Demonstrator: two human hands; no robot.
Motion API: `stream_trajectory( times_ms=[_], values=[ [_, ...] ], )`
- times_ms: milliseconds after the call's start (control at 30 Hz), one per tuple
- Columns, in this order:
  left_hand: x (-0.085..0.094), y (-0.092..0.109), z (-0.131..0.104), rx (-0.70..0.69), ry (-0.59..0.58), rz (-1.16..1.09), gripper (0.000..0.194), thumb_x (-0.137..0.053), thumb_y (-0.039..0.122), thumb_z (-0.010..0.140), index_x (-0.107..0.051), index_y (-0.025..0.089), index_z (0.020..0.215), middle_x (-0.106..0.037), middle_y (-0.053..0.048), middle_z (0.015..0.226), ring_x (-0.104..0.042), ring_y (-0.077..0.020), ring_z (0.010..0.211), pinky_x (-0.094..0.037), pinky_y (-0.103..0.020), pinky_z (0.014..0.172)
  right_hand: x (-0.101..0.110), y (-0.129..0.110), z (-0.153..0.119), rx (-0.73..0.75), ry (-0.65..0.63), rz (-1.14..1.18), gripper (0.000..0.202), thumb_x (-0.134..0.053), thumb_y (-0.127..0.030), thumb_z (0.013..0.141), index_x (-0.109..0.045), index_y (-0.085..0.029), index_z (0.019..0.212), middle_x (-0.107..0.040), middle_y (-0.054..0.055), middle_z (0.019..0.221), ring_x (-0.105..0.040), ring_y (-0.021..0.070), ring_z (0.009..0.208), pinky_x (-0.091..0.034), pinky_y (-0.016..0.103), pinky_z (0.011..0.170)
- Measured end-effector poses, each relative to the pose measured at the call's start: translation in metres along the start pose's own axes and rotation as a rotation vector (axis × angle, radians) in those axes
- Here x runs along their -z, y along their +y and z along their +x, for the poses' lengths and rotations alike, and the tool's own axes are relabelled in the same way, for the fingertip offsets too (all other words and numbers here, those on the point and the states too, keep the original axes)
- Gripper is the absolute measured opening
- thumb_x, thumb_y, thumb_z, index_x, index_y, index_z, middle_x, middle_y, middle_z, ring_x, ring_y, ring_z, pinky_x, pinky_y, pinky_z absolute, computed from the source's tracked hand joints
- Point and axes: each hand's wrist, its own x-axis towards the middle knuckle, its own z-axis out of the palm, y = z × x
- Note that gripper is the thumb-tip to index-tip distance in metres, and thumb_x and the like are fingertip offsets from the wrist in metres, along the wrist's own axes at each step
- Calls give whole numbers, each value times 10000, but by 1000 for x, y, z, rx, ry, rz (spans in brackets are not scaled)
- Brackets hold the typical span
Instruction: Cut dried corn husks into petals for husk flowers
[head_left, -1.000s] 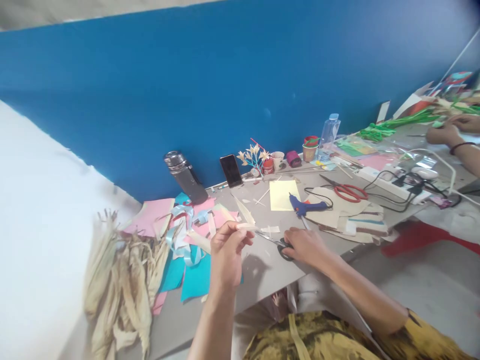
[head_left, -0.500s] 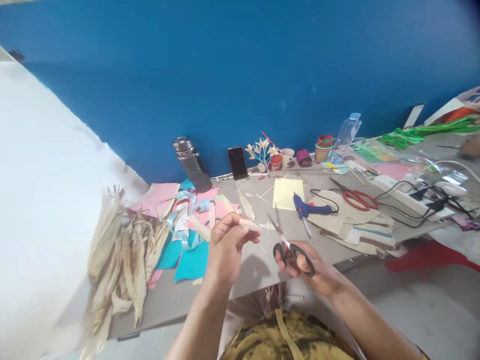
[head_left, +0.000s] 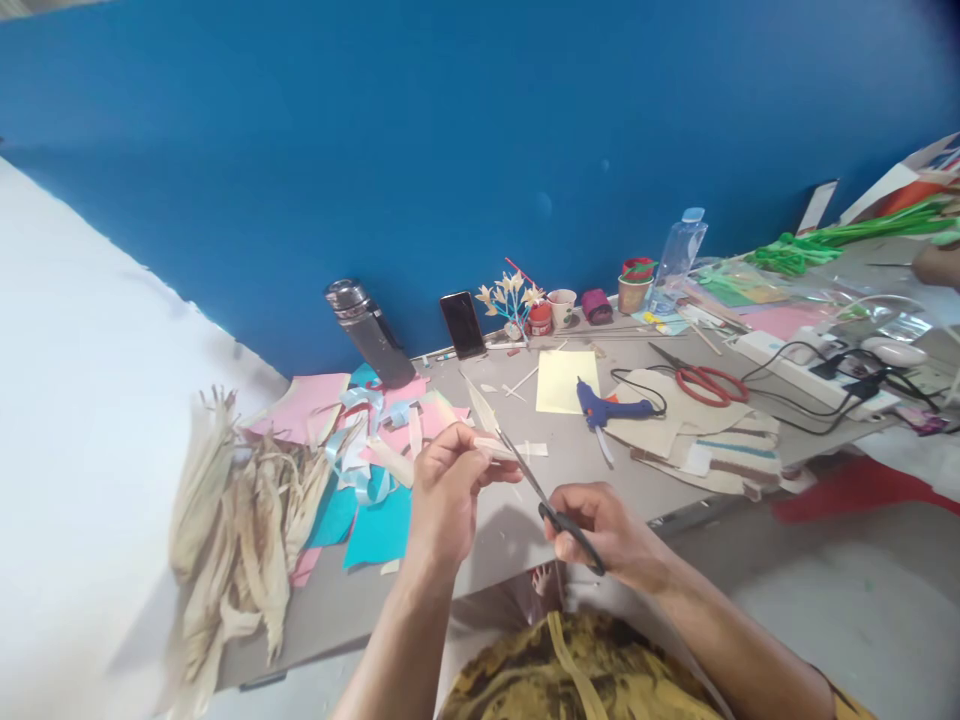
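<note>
Pinched in my left hand [head_left: 454, 480] is a pale husk piece [head_left: 495, 449], its end pointing right. My right hand [head_left: 600, 530] has its fingers through the black handles of the scissors [head_left: 551, 512]. Their blades point up and left and lie at the husk piece, close to my left fingertips; whether they touch it is hard to tell. A pale strip [head_left: 534, 450] lies on the table just beyond the blades.
Dried husks [head_left: 259, 530] hang over the left table edge [head_left: 322, 635]. Behind stand a dark flask [head_left: 371, 335], a phone [head_left: 463, 325] and husk flowers [head_left: 511, 300]. A blue glue gun [head_left: 615, 408], red-handled scissors [head_left: 709, 385] and a power strip [head_left: 814, 375] lie right.
My right hand has brought the scissors up and left to the husk piece, and their blades have come closer together. The view has shifted slightly.
</note>
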Motion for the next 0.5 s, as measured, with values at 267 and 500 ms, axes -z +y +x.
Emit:
stream_trajectory(
  times_ms=[267, 500],
  values=[
    [2, -1, 0, 25, -11, 7, 75, -637, 163, 660, -576, 164, 616, -657, -15, 632, -657, -173, 591, -563, -318, 604, -4, 5, 1, -13, 58, 8, 375, -793, -483, 686, -626, -149, 656, -572, -15, 556, -488, 100, 463, -401, 219, 427],
    [7, 5, 3, 92, -100, -27, 76, -648, 176, 628, -582, 157, 596, -690, -54, 659, -673, -194, 621, -569, -332, 615, -4, 8, 1, 8, -73, 84, 589, -716, -709, 687, -646, -131, 775, -612, 39, 648, -504, 119, 538, -405, 232, 480]
  ],
)
